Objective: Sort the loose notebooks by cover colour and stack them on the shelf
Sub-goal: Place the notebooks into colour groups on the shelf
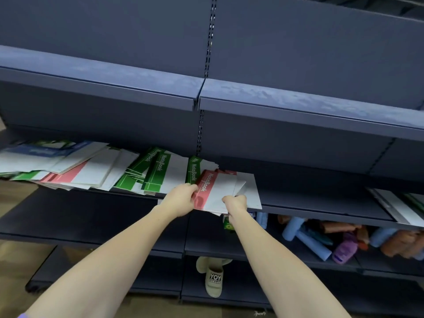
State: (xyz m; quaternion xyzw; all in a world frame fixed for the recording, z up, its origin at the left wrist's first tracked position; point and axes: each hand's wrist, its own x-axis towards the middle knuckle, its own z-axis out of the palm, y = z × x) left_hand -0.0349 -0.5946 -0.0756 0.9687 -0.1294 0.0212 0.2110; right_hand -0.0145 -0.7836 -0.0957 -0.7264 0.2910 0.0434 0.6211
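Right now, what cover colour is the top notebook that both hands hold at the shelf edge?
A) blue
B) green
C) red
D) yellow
C: the red notebook shows a red band, gripped by the left hand and the right hand.

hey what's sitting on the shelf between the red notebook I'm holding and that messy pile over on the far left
In the head view, green notebooks lie fanned between the red notebook and the left pile; one stands right against the red one.
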